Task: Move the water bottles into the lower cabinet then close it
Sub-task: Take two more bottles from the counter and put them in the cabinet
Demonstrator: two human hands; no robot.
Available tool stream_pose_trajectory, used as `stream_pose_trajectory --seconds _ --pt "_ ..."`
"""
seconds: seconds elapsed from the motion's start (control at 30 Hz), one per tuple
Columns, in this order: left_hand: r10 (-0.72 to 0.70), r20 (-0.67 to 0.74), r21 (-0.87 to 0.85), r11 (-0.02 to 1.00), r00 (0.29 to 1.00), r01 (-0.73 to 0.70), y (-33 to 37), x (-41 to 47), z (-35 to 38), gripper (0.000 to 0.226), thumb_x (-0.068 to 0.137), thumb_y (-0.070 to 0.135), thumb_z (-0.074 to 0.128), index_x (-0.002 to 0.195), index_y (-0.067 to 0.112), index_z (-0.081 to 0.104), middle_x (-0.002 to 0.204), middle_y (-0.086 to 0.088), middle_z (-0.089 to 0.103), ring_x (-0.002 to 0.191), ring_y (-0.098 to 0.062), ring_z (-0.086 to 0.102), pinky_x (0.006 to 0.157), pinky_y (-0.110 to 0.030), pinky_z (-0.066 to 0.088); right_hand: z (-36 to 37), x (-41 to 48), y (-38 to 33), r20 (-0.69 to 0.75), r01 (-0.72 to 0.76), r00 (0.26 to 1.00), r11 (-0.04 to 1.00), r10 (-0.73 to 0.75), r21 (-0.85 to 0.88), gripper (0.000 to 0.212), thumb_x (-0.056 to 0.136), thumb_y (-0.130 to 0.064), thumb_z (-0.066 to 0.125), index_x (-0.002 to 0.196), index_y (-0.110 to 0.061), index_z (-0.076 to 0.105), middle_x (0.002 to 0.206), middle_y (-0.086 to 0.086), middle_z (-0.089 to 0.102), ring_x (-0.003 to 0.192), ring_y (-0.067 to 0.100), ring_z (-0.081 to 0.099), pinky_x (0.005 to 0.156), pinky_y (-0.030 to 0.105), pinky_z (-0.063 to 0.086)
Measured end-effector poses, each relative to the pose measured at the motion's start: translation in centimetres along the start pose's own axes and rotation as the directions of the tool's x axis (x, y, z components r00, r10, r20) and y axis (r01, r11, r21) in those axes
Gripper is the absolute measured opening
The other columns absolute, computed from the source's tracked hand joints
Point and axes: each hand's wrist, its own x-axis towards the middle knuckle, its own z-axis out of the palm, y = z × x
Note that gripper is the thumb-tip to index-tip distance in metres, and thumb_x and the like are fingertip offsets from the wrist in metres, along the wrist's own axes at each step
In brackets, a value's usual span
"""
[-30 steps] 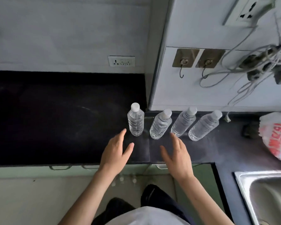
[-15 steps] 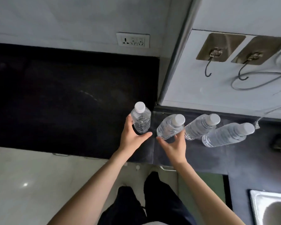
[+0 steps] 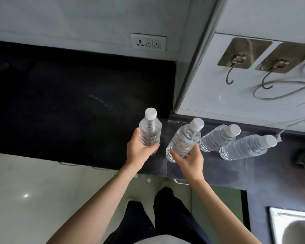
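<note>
Nearest to us are our own dark trouser legs [image 3: 165, 217] and a pale floor [image 3: 33, 191], with both bare forearms reaching forward over the front edge of the dark tabletop [image 3: 69, 111]. Under that edge we can see thin cabinet handles [image 3: 67, 163]; whether the lower cabinet doors are open or closed we cannot tell from this angle.

Our left hand [image 3: 139, 150] is wrapped around the lower body of the leftmost bottle [image 3: 150, 131], fingers curled behind it and thumb across the front; the bottle stands upright with its white cap up. Our right hand [image 3: 190, 161] cups the base of the second bottle [image 3: 183, 140], fingers closed against its lower part, and this bottle leans toward the right with its cap pointing up and away from us.

Just beside it to the right, the third bottle [image 3: 217, 138] and the fourth bottle [image 3: 245, 147] are on the tabletop near the wall, untouched, close together; the wide lens makes them appear tilted.

At the lower right corner a steel sink [image 3: 292, 226] is partly in view.

Farther back, on the white wall panel above the bottles, two metal hooks [image 3: 231, 71] hang from adhesive plates, with a grey cable [image 3: 280, 92] looped on the right one. Left of the corner post, a white wall socket [image 3: 148, 44] sits above the tabletop's back edge.
</note>
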Motion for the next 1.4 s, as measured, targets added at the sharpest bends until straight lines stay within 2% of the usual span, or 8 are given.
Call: stream_pose_trajectory --seconds 0.33,0.5,0.67,0.77,0.93,1.03,1.13,1.4 --pt "0.017 -0.24 -0.168 0.984 0.971 -0.059 4.3 -5.6 -8.5 0.044 0.064 0.019 0.089 0.1 0.025 0.065 0.091 0.007 0.075 0.084 -0.007 0.071 0.077 -0.029 0.055 0.7 -1.6 -8.8 0.32 0.231 0.92 0.973 -0.228 0.03 0.049 0.07 -0.013 0.086 0.111 -0.028 0.062 0.095 -0.014 0.073 0.084 0.004 0.071 0.071 0.021 0.057" --pt "-0.036 -0.464 -0.218 0.973 0.885 -0.075 4.9 -9.5 -12.8 0.043 0.065 0.029 0.087 0.103 0.028 0.066 0.091 0.01 0.075 0.083 -0.007 0.072 0.075 -0.03 0.057 4.5 -2.5 -12.8 0.496 0.33 0.801 0.938 -0.336 0.104 0.045 0.07 -0.03 0.085 0.109 -0.034 0.062 0.104 -0.001 0.07 0.092 0.016 0.071 0.08 0.038 0.058" --pt "-0.256 -0.662 -0.316 0.948 0.704 0.048 2.0 -15.4 -14.8 0.029 0.071 0.027 0.081 0.092 0.031 0.063 0.079 0.013 0.071 0.071 -0.001 0.067 0.061 -0.017 0.049 9.1 -5.9 -13.3 0.675 0.378 0.652 0.92 -0.345 0.106 0.027 0.07 -0.03 0.08 0.088 -0.035 0.062 0.089 0.005 0.069 0.077 0.021 0.069 0.066 0.032 0.056" --pt "-0.415 -0.702 -0.418 0.898 0.579 0.137 -1.9 -20.1 -15.6 0.03 0.071 0.03 0.083 0.092 0.029 0.062 0.083 0.009 0.071 0.074 -0.008 0.068 0.065 -0.029 0.056 11.7 -9.0 -11.6 0.799 0.33 0.558 0.943 -0.222 0.032 0.023 0.075 -0.018 0.08 0.087 -0.024 0.06 0.081 0.012 0.068 0.059 0.026 0.065 0.049 0.035 0.052" --pt "-0.568 -0.733 -0.545 0.82 0.374 0.177 -7.7 -29.0 -16.5 0.028 0.074 0.027 0.082 0.091 0.027 0.06 0.083 0.007 0.07 0.072 -0.008 0.067 0.06 -0.024 0.052 15.6 -16.0 -8.6 0.913 0.435 0.381 0.9 -0.143 -0.041 0.031 0.072 -0.029 0.083 0.094 -0.029 0.061 0.088 -0.003 0.07 0.081 0.018 0.068 0.072 0.04 0.057" --pt "-0.629 -0.732 -0.612 0.776 0.261 0.155 -10.8 -33.6 -18.1 0.027 0.074 0.027 0.083 0.09 0.025 0.061 0.08 0.005 0.071 0.071 -0.011 0.068 0.061 -0.028 0.053 18.2 -21.2 -7.5 0.952 0.472 0.287 0.881 -0.106 -0.044 0.03 0.073 -0.024 0.082 0.094 -0.027 0.06 0.088 -0.001 0.069 0.078 0.014 0.069 0.063 0.025 0.055" --pt "-0.657 -0.731 -0.638 0.754 0.184 0.16 -14.2 -37.8 -20.4 0.027 0.073 0.028 0.083 0.088 0.026 0.06 0.079 0.005 0.07 0.072 -0.013 0.067 0.064 -0.032 0.055 21.0 -26.8 -6.3 0.975 0.495 0.207 0.868 -0.085 -0.029 0.029 0.076 -0.013 0.081 0.095 -0.021 0.061 0.085 0.0 0.069 0.069 0.006 0.067 0.055 0.013 0.049" --pt "-0.706 -0.707 -0.69 0.701 0.041 0.18 -21.7 -48.6 -29.2 0.029 0.07 0.032 0.083 0.087 0.031 0.059 0.079 0.006 0.07 0.071 -0.011 0.067 0.061 -0.03 0.054 29.5 -41.8 -3.8 0.998 0.542 0.057 0.84 -0.013 -0.02 0.028 0.076 -0.013 0.082 0.095 -0.013 0.062 0.082 0.003 0.069 0.066 0.004 0.066 0.053 0.014 0.049"
